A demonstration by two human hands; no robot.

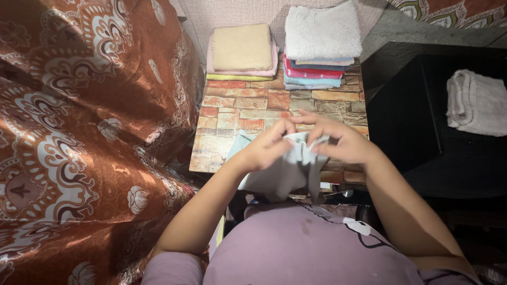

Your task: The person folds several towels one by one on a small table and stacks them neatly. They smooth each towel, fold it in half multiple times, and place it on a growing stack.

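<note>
Both hands pinch a pale grey cloth (288, 169) above the near edge of the brick-patterned table (237, 113); left hand (269, 148) and right hand (340, 141) grip its top edge (fingers closed); folded towel stacks (317, 47) lie behind.

Both hands raised together, fingers pinched shut.

The left hand (269, 148) and right hand (340, 142) meet in front of the chest, knuckles up, each with thumb and fingers closed in a tight grip, fingertips nearly touching. Both bare forearms angle inward from bent elbows, wrists slightly flexed, the short sleeves just in view.
</note>
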